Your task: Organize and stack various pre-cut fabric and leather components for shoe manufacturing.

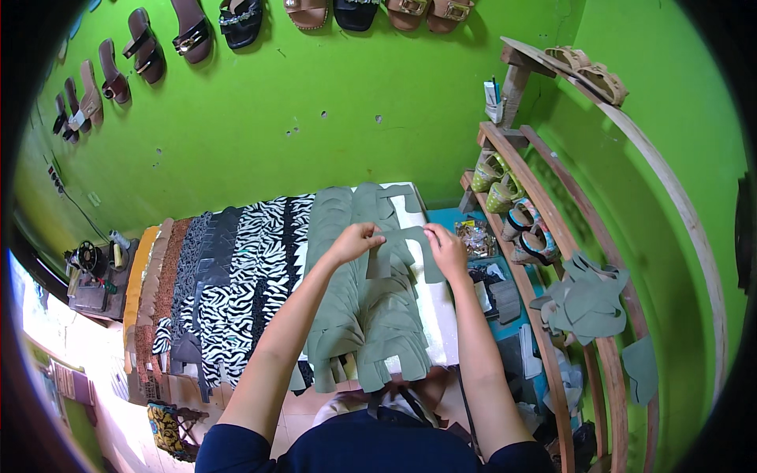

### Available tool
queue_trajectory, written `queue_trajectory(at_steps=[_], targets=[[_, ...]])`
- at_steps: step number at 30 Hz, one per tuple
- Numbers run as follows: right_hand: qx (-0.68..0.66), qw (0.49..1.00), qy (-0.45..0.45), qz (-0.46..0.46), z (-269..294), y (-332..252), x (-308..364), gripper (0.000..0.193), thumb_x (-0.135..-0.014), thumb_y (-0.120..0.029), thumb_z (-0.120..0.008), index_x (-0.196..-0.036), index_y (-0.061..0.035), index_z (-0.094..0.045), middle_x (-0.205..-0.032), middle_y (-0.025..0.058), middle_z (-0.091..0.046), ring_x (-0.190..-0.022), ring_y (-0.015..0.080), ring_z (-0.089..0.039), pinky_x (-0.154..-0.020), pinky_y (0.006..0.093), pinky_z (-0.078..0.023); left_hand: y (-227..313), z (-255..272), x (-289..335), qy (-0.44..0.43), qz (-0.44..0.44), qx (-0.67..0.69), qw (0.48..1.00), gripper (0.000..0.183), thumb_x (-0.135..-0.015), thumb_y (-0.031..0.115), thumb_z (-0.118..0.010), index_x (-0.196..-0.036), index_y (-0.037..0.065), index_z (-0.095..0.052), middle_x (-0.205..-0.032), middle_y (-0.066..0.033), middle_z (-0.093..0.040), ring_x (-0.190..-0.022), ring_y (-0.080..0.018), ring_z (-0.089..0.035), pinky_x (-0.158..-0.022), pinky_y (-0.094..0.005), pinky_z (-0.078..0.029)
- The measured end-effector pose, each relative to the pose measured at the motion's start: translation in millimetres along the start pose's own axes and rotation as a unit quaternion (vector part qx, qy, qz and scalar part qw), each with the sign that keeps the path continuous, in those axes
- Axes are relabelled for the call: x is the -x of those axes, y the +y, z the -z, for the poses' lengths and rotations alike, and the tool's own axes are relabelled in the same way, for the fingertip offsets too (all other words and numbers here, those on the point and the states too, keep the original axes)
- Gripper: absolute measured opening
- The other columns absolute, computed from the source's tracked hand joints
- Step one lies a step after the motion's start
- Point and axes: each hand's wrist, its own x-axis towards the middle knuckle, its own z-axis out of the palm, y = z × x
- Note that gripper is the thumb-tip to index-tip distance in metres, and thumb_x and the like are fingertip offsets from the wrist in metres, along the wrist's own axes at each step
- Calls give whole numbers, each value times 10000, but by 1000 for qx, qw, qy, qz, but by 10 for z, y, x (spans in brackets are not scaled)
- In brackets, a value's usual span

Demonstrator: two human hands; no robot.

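Observation:
Between my two hands hangs a grey-green cut piece [406, 235], shaped like an arch with two hanging legs. My left hand [359, 242] pinches its left upper corner, and my right hand [445, 248] pinches the right one. Below it, rows of overlapping grey-green cut pieces [335, 292] cover the right part of the table. A strip of white tabletop [438, 323] shows beside them, under my right forearm. To the left lie rows of zebra-print pieces [236, 303], then black, grey, brown and orange pieces [142, 260].
A wooden rack [544, 229] stands at the right, with sandals [530, 232] and a heap of grey-green pieces [583, 299] on it. Slippers [146, 51] hang on the green wall. A sewing machine [87, 256] is at far left. Bins of scraps [477, 236] sit beside the table.

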Motion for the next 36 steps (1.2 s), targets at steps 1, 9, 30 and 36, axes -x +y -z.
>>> queue_trajectory(at_steps=[1, 9, 30, 36], targets=[[0, 1000, -11, -17, -79, 46, 34, 116, -856, -186, -550, -908, -100, -607, -843, 88, -648, -725, 298, -620, -587, 367, -484, -105, -22, -17, -5, 23, 7, 1000, 215, -832, 201, -634, -915, 5, -603, -718, 4, -567, -653, -69, -487, -582, -236, -407], [-16, 995, -68, -73, -611, 465, 31, 135, -869, -217, -530, -932, -125, -606, -839, 98, -646, -728, 309, -614, -598, 394, -476, -804, -129, -275, 9, 92, 75, 993, 176, -862, 182, -598, -896, 13, -563, -692, 14, -546, -618, -53, -464, -542, -223, -381], [-74, 973, -21, -217, -1766, 2029, -853, 152, -839, -215, -576, -919, -94, -621, -788, 119, -648, -700, 302, -620, -603, 377, -480, -1527, -463, -1998, 144, 211, 83, 963, 289, -878, 243, -547, -997, -20, -537, -752, -122, -618, -704, -206, -595, -664, -324, -468], [-9, 966, -94, -240, -1932, 2120, -629, 222, -805, -174, -593, -1016, -106, -579, -965, 106, -586, -889, 294, -575, -727, 385, -456, -1561, -553, -1901, 238, 190, -136, 943, 301, -865, 241, -515, -1060, 15, -556, -1001, -174, -595, -867, -327, -587, -767, -368, -464]])
